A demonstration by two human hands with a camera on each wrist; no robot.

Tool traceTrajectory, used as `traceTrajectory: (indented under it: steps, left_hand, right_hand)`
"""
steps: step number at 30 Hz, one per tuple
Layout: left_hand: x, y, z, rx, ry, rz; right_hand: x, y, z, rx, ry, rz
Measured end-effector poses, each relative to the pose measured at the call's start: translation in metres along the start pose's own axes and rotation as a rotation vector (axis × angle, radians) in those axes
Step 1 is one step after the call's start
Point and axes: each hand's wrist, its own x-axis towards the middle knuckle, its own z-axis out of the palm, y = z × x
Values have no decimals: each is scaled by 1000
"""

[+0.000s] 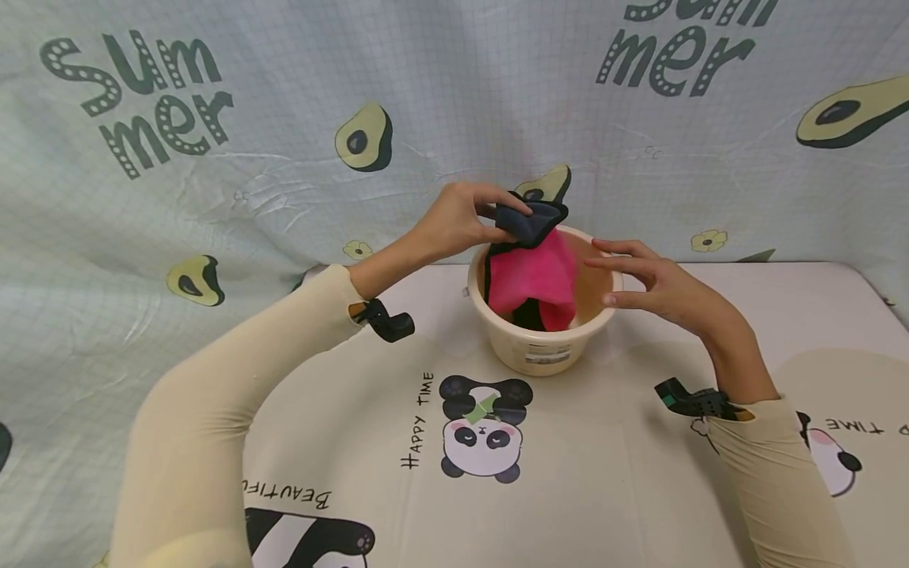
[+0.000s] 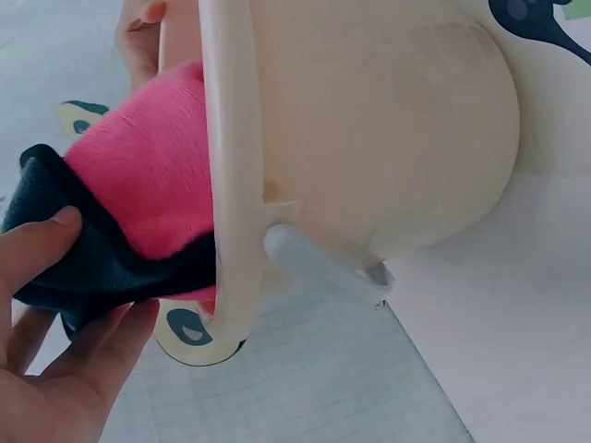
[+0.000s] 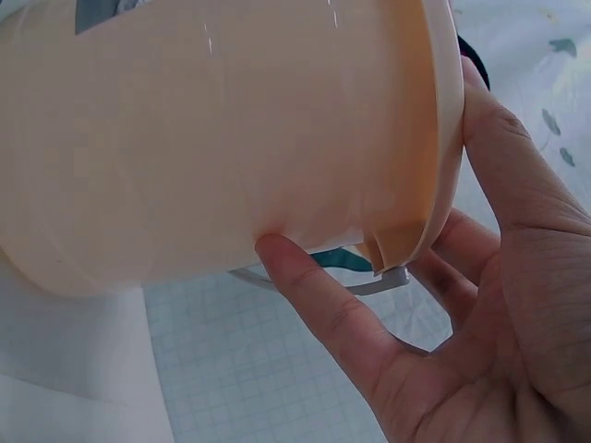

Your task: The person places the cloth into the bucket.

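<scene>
My left hand (image 1: 465, 217) pinches a dark grey fleecy cloth (image 1: 529, 222) with black edging and a bright pink side, above a cream plastic bucket (image 1: 525, 347). The pink part of the cloth hangs down into the bucket. In the left wrist view, the thumb lies on the grey side of the cloth (image 2: 46, 189) and the other fingers are beneath it. At the bucket's right side my right hand (image 1: 660, 284) holds the rim with spread fingers. Some of its fingers reach over the rim; one fingertip touches the outer wall of the bucket (image 3: 231, 138) in the right wrist view.
The bucket stands near the back of a table (image 1: 589, 473) with a panda-print cover. A hanging curtain (image 1: 454, 87) with avocado prints and lettering rises close behind. A grey handle (image 2: 319, 263) is attached at the bucket's side. Black wrist cameras sit on both forearms.
</scene>
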Motion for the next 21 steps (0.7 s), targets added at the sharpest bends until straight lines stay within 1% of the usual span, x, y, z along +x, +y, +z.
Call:
traceTrajectory:
  steps: [2, 5, 7, 12, 13, 15, 17, 19, 21]
  left_hand:
    - [-1, 1, -1, 18, -46, -16]
    - [-3, 2, -4, 14, -115, -32]
    - [-4, 4, -6, 1, -142, -54]
    - [-8, 7, -15, 19, -141, -104]
    - [-9, 7, -16, 28, -142, -105]
    - [-12, 6, -18, 52, -144, -96]
    - [-16, 3, -19, 99, -156, -73]
    - [-24, -1, -20, 171, -168, -34]
    - [-35, -5, -21, 257, -177, -12]
  right_hand:
    - [0, 0, 0, -6, 0, 4]
    - [1, 0, 1, -10, 0, 8]
    - [1, -1, 1, -12, -1, 10]
    - [3, 0, 1, -14, -2, 2]
    - [4, 1, 1, -14, -3, -1]
    - [4, 4, 2, -20, -2, -36]
    - [2, 9, 4, -26, -2, -70]
    - [-3, 12, 5, -23, 4, -91]
    - [-11, 15, 5, -32, 25, -106]
